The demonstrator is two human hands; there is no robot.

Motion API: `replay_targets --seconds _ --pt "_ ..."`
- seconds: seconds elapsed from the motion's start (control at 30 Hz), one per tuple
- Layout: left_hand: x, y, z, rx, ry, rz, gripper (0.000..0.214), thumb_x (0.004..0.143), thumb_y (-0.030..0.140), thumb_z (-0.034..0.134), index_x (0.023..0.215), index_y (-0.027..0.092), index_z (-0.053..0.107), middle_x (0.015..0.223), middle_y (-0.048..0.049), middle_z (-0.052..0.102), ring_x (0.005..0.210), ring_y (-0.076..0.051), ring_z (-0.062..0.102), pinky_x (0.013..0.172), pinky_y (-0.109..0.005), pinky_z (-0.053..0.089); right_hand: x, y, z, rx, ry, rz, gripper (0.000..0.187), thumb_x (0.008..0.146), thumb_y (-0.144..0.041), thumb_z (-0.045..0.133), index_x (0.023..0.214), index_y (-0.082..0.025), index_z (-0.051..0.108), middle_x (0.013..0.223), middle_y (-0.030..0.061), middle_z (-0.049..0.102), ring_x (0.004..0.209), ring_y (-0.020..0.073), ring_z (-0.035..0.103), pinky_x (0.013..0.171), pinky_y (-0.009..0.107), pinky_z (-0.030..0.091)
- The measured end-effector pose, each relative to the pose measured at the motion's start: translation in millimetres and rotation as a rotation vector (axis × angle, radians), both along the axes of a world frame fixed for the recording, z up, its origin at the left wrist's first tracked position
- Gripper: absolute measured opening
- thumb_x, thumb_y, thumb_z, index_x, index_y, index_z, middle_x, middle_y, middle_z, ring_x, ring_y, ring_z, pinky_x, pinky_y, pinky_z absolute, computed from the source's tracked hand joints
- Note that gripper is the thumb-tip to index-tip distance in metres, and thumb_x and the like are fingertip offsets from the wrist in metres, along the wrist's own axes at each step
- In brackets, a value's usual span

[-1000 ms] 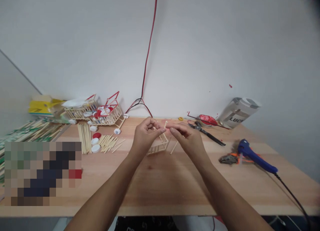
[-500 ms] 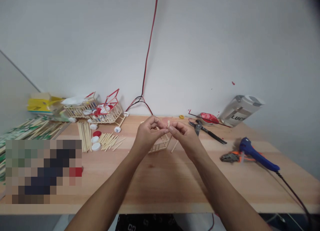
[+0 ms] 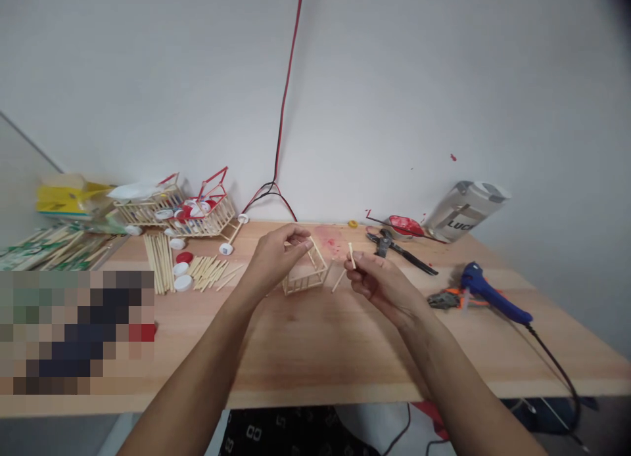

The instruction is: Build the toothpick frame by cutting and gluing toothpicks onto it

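Observation:
A small open box frame of glued wooden sticks (image 3: 306, 285) stands on the table in front of me. My left hand (image 3: 282, 251) is over its upper left part, thumb and forefinger closed together at the frame's top corner. The hand hides that side of the frame. Held up to the right of the frame, apart from it, is a short wooden stick (image 3: 351, 253) with a pale blob at its top end. My right hand (image 3: 377, 278) pinches this stick between thumb and fingers. A loose stick (image 3: 338, 280) lies on the table between the frame and my right hand.
Cut sticks (image 3: 210, 272), long sticks (image 3: 158, 264) and bottle caps (image 3: 183, 283) lie left. Behind them stand finished stick carts (image 3: 202, 223). At right are black-handled cutters (image 3: 411, 257), pliers (image 3: 444, 300), a blue glue gun (image 3: 493, 297), a red-stained dish (image 3: 405, 226) and a can (image 3: 466, 213).
My hands have moved apart. The left has gone left to the frame's top corner, while the right has drawn slightly right and down with the short stick. The view has shifted slightly.

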State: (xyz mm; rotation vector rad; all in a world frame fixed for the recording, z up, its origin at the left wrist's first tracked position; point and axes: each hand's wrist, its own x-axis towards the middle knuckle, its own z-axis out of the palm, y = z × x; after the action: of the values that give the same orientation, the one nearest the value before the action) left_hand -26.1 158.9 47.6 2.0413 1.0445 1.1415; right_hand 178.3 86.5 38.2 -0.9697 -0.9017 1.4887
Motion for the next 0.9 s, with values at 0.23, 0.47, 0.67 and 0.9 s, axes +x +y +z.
replay_targets --seconds 0.23,0.47,0.67,0.9 --pt "-18.7 -21.5 -1.8 -0.111 0.061 0.015 0.031 0.077 0.037 0.068 0.103 0.020 0.068 0.108 -0.0091 0.071 0.099 -0.024 0.066 0.083 -0.035 0.050 -1.3 -9.2 -21.4 0.076 -0.091 0.002 0.032 0.074 -0.044 0.073 0.071 -0.016 0.058 0.071 -0.0014 0.049 0.057 0.0078 0.033 0.045 0.021 0.017" --pt "-27.9 -36.9 -25.3 0.034 0.208 0.051 0.033 0.075 0.028 0.071 0.107 0.020 0.067 0.113 -0.0085 0.069 0.109 -0.025 0.060 0.097 -0.043 0.044 -14.9 -10.0 -43.0 0.199 -0.439 -0.130 0.027 0.080 -0.045 0.063 0.077 -0.019 0.061 0.072 -0.0008 0.056 0.059 0.0103 0.044 0.052 0.023 0.030" --pt "-31.4 -23.0 -42.3 0.210 0.219 0.042 0.023 0.072 0.024 0.075 0.095 0.022 0.073 0.118 -0.0087 0.068 0.116 -0.027 0.055 0.103 -0.047 0.040 -16.8 -11.7 -49.2 0.297 -0.629 -0.205 0.019 0.083 -0.039 0.059 0.080 -0.020 0.063 0.079 0.0027 0.064 0.070 0.0156 0.056 0.062 0.027 0.040" --pt "-22.4 -20.4 -44.8 0.235 0.231 0.000 0.005 0.074 0.023 0.068 0.071 0.021 0.072 0.116 -0.0080 0.070 0.130 -0.031 0.045 0.109 -0.053 0.031 -17.7 -10.3 -46.9 0.295 -0.677 -0.313 0.020 0.082 -0.039 0.060 0.081 -0.019 0.063 0.076 0.0013 0.065 0.064 0.0142 0.054 0.060 0.026 0.041"
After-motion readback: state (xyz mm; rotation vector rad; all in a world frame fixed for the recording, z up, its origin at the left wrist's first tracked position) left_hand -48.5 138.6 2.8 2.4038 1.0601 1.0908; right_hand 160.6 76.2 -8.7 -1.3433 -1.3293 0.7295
